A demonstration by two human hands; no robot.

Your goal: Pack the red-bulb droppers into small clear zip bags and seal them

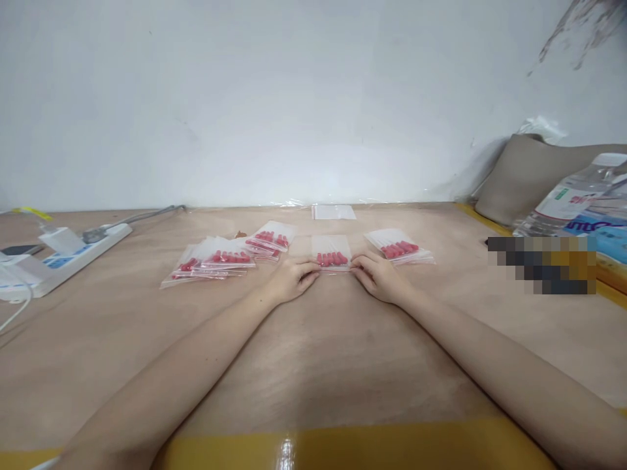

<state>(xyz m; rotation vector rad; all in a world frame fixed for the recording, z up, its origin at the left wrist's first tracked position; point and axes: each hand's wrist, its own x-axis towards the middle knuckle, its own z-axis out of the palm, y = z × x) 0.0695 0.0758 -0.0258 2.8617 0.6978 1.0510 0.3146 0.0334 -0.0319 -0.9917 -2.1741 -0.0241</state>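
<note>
A small clear zip bag (332, 247) with several red capsule-like pieces in a row lies flat on the table between my hands. My left hand (296, 277) has its fingers closed at the bag's lower left edge. On the opposite side, my right hand (375, 275) pinches the lower right edge. To the left is an overlapping pile of similar bags (223, 253) with red pieces, and a smaller stack of bags (274, 238) partly overlaps it. Close beyond my right hand rests another fanned stack of filled bags (399, 246).
Flat white bags (336, 212) lie near the wall. On the left is a white power strip (88, 251) with plugs and cables. A water bottle (571, 196), a grey-brown object (509, 179) and a blurred-out item (543, 264) are at the right. Yellow tape (343, 447) edges the table.
</note>
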